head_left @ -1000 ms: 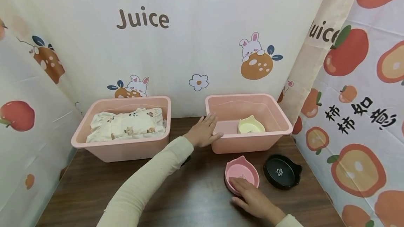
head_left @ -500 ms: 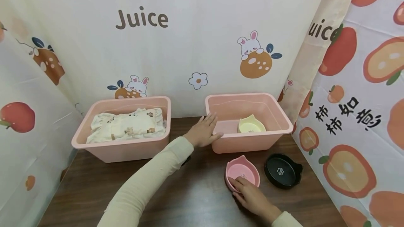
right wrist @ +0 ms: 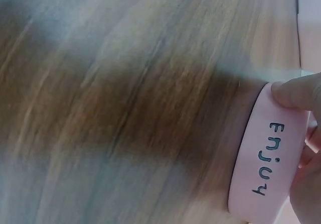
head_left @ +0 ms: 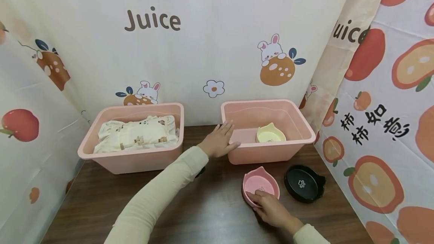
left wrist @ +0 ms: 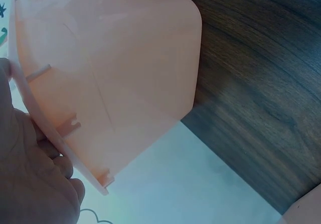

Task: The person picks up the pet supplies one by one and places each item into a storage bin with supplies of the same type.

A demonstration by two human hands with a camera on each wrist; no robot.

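A pink cat-eared pet bowl [head_left: 260, 183] stands on the table with "Enjoy" lettered on its side wall. My right hand [head_left: 272, 208] pinches its near-left rim, fingers inside and thumb [right wrist: 291, 92] against the outer wall. My left hand [head_left: 218, 141] rests with straight fingers on the left rim of the right-hand pink bin [head_left: 264, 153]. Inside that bin sits a pale yellow cat-eared bowl [head_left: 270, 134], partly hidden by the front wall. A black cat-eared bowl [head_left: 303, 183] with a paw print lies just right of the pink one.
Another pink bin [head_left: 135, 163] stands at the back left, holding a folded cream cloth item [head_left: 139, 133] with ruffled edges and small animal prints. Both bins are near the back of the dark wooden table [head_left: 203, 217], with printed curtains [head_left: 203, 48] behind and at the sides.
My right hand's fingers have gone from lying flat over the pink bowl to curling over its rim, with the thumb drawn in against the outside. The left hand has stayed on the bin.
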